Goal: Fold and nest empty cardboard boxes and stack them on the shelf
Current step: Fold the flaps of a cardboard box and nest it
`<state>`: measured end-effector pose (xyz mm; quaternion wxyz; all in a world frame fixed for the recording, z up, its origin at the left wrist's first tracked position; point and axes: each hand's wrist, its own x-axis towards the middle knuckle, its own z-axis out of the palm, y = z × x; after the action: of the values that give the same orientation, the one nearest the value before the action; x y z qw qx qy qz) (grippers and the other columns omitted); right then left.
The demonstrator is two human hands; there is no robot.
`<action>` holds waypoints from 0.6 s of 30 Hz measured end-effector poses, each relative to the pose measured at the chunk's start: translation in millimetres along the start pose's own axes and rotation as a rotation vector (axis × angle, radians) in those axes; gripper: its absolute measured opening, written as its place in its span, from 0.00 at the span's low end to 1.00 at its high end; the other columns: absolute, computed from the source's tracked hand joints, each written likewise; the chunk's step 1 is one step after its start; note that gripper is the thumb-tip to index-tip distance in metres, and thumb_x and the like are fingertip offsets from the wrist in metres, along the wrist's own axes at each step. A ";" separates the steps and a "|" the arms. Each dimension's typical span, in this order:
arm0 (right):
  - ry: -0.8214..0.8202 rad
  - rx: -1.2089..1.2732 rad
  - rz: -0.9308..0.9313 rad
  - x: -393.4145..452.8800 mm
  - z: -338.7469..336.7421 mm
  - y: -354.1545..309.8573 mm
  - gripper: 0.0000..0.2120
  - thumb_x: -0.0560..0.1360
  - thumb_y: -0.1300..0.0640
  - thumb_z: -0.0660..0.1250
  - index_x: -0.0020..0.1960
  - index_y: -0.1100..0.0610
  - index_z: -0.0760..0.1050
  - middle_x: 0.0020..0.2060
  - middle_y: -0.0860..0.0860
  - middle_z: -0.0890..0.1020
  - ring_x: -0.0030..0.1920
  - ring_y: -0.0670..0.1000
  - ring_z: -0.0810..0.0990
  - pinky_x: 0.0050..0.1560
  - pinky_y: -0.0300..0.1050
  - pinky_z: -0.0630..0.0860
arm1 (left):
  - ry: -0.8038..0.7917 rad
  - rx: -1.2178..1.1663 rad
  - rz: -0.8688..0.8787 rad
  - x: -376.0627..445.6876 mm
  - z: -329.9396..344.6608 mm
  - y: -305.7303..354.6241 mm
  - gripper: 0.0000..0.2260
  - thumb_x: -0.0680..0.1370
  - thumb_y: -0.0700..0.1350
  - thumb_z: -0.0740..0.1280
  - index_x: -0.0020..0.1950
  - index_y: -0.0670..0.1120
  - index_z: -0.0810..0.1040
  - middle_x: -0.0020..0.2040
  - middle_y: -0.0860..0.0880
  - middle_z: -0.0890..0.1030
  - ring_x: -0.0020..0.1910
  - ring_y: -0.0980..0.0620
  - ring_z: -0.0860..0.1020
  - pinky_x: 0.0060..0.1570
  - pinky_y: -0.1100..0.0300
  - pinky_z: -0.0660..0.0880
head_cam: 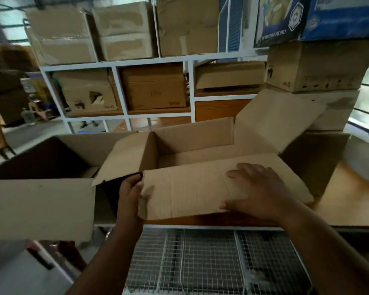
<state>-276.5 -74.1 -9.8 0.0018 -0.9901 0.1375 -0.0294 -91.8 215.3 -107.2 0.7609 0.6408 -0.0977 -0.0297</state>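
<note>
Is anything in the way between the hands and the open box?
No. Both hands are already on the open box: the left hand grips the left edge of its near flap, and the right hand rests flat on that flap.

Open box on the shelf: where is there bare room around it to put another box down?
Bare wood shows right of the open box, in front of the stacked boxes. The box's own inside is bare too. Left is crowded: another open box stands close beside it. The left hand grips the near flap; the right hand lies on it.
</note>
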 end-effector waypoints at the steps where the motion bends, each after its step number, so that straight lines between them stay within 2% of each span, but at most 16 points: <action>1: 0.017 0.037 0.011 2.8 8.4 0.1 0.60 0.59 0.08 0.39 0.83 0.38 0.59 0.85 0.45 0.59 0.83 0.52 0.59 0.83 0.63 0.56 | 0.026 0.014 -0.071 0.5 2.1 2.3 0.18 0.82 0.49 0.67 0.73 0.54 0.75 0.69 0.46 0.77 0.66 0.41 0.78 0.60 0.40 0.78; 2: 0.059 0.063 0.032 5.3 16.7 0.0 0.56 0.63 0.09 0.42 0.82 0.38 0.62 0.84 0.45 0.60 0.82 0.52 0.60 0.83 0.63 0.56 | 0.020 0.029 -0.146 2.1 3.1 3.5 0.21 0.82 0.46 0.69 0.75 0.53 0.72 0.68 0.45 0.77 0.65 0.40 0.78 0.60 0.39 0.79; 4: 0.217 0.131 0.113 13.3 33.3 3.7 0.43 0.72 0.15 0.51 0.78 0.39 0.68 0.82 0.46 0.64 0.80 0.53 0.65 0.80 0.63 0.61 | -0.029 0.092 -0.289 4.3 6.1 11.0 0.23 0.81 0.48 0.71 0.76 0.52 0.72 0.67 0.44 0.78 0.63 0.39 0.79 0.58 0.39 0.80; 6: 0.378 0.235 0.238 22.5 42.8 13.2 0.31 0.78 0.27 0.59 0.73 0.44 0.73 0.76 0.50 0.69 0.73 0.56 0.71 0.73 0.60 0.69 | -0.053 0.166 -0.364 4.3 8.4 23.6 0.17 0.82 0.47 0.71 0.70 0.49 0.76 0.63 0.42 0.80 0.59 0.41 0.80 0.51 0.45 0.80; 8: 0.442 0.395 0.420 31.4 42.8 27.3 0.26 0.80 0.37 0.66 0.71 0.51 0.75 0.71 0.54 0.71 0.70 0.59 0.72 0.67 0.58 0.72 | -0.071 0.167 -0.436 11.3 10.5 31.5 0.13 0.82 0.46 0.72 0.65 0.47 0.79 0.60 0.40 0.81 0.57 0.39 0.81 0.54 0.43 0.81; 10: 0.428 0.635 0.635 39.2 40.2 45.3 0.28 0.79 0.42 0.69 0.74 0.54 0.71 0.72 0.58 0.70 0.70 0.63 0.70 0.65 0.58 0.72 | -0.087 0.171 -0.465 28.4 9.7 33.3 0.16 0.82 0.52 0.73 0.66 0.46 0.80 0.61 0.39 0.82 0.60 0.35 0.81 0.62 0.35 0.79; 12: 0.366 0.911 0.776 48.4 38.1 64.2 0.36 0.79 0.42 0.70 0.80 0.57 0.64 0.75 0.61 0.69 0.71 0.66 0.71 0.64 0.58 0.73 | -0.045 0.160 -0.475 42.9 12.2 34.3 0.22 0.81 0.59 0.71 0.67 0.45 0.79 0.62 0.38 0.82 0.60 0.33 0.80 0.63 0.33 0.77; 14: 0.243 1.022 0.783 59.3 38.8 80.5 0.41 0.81 0.37 0.68 0.84 0.59 0.59 0.76 0.63 0.70 0.72 0.68 0.72 0.62 0.56 0.71 | 0.034 0.150 -0.495 56.6 21.2 34.2 0.27 0.82 0.63 0.68 0.71 0.45 0.76 0.62 0.38 0.80 0.61 0.33 0.80 0.64 0.35 0.77; 16: 0.135 1.056 0.754 74.3 38.6 95.0 0.43 0.82 0.30 0.61 0.84 0.60 0.62 0.77 0.63 0.71 0.74 0.67 0.72 0.69 0.56 0.70 | 0.078 0.182 -0.448 66.6 29.6 29.9 0.27 0.86 0.61 0.63 0.77 0.43 0.72 0.67 0.38 0.78 0.65 0.33 0.77 0.68 0.38 0.75; 18: 0.087 1.103 0.725 90.9 37.5 102.7 0.42 0.82 0.29 0.60 0.82 0.61 0.67 0.77 0.63 0.73 0.75 0.65 0.72 0.75 0.57 0.68 | 0.094 0.253 -0.404 82.7 34.5 22.1 0.26 0.89 0.55 0.59 0.81 0.40 0.69 0.75 0.36 0.73 0.72 0.32 0.72 0.72 0.40 0.71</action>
<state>-214.9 -197.8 -43.1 0.5127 -0.7331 0.4267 -0.1331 -19.1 171.7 -70.9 0.6567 0.7384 0.0652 -0.1388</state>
